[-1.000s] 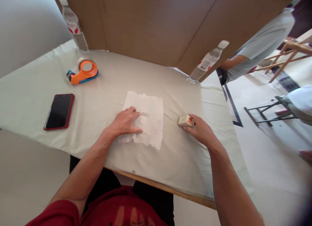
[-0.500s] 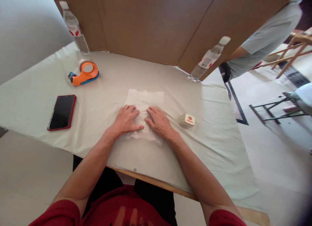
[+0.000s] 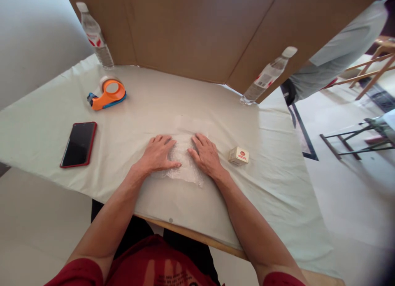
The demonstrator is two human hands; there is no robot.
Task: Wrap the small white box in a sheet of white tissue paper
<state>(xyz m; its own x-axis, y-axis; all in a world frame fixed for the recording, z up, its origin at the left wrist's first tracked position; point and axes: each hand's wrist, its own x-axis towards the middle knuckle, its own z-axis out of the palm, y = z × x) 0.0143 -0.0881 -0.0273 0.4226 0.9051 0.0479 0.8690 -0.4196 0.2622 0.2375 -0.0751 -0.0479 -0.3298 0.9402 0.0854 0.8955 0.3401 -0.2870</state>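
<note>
Left hand, right hand: fingers spread, resting on bubble wrap, frame centre. Likely light, soft, slippery; grip edges.

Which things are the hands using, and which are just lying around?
Being used:
- bubble wrap, under the left hand and right hand
- maybe the small box, untouched beside the right hand

Seemingly just lying around:
- phone
- tape dispenser
- left bottle
- right bottle
</note>
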